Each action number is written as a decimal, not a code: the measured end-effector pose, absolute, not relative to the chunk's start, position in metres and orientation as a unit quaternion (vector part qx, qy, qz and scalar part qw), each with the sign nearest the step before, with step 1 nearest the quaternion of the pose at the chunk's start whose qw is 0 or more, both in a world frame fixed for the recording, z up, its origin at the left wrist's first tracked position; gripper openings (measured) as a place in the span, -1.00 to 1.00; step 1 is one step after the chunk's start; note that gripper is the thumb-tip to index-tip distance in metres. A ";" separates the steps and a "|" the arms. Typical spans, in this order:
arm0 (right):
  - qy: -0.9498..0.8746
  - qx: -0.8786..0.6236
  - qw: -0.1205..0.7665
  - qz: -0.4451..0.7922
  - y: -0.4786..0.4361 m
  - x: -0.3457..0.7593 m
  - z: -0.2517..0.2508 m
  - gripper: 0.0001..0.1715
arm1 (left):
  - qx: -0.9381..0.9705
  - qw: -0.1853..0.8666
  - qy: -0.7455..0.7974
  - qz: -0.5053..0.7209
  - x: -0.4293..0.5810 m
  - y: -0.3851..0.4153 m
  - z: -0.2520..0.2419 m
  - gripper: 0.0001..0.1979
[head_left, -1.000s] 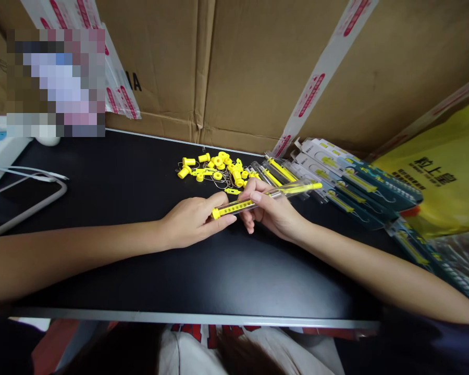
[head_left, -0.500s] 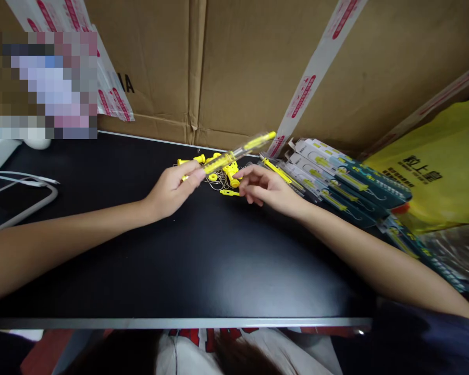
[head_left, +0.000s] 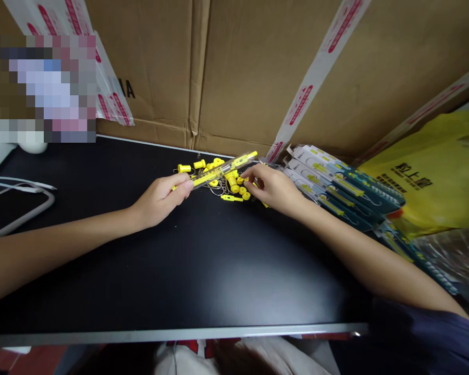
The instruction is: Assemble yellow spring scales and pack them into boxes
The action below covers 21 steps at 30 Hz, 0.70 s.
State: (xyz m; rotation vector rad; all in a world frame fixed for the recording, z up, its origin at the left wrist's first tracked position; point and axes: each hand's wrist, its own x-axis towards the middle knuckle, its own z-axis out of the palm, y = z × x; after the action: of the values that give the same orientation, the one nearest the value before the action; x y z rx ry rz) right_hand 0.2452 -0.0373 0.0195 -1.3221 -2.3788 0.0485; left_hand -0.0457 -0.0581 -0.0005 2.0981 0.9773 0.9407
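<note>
- Along the near side, a pale, smooth strip edges the bench, whose black top gives back a soft patch of light.
- Past that bare stretch, the left hand has its grip pinching a clear tube, slim and straight, with yellow parts inside; it slants up to the right and hides part of what lies behind.
- Across from it, the right hand curls thumb and finger toward the pile; whether its grip pinches a piece, I cannot tell.
- Just beyond the tube, a loose heap of yellow pieces mixes short flanged cylinders, rings and thin bent wire; one flat yellow strip lies at its near edge.
- To the right, printed card boxes overlap beside a crinkled yellow bag.
- Off left, a white cable loops.
- Behind everything, creased brown cardboard with red-printed tape closes off the bench.
</note>
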 end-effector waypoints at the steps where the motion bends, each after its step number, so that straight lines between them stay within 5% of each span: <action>1: -0.858 -0.471 0.206 0.011 -0.037 0.247 0.021 -0.84 | 0.794 0.313 0.379 0.356 -0.048 -0.060 -0.001 -0.61; 13: -0.896 -0.441 -0.030 -0.047 -0.048 0.257 0.047 -0.81 | 0.771 0.355 0.382 0.365 -0.051 -0.060 -0.008 -0.59; 21: -0.891 -0.452 -0.023 -0.042 -0.043 0.258 0.037 -0.90 | 0.767 0.372 0.390 0.347 -0.052 -0.058 -0.008 -0.61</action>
State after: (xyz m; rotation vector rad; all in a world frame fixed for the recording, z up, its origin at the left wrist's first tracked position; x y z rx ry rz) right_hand 0.2582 -0.0428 0.0372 -1.4405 -2.8405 -0.1341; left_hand -0.0518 -0.0582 -0.0083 1.9665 1.0004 0.8885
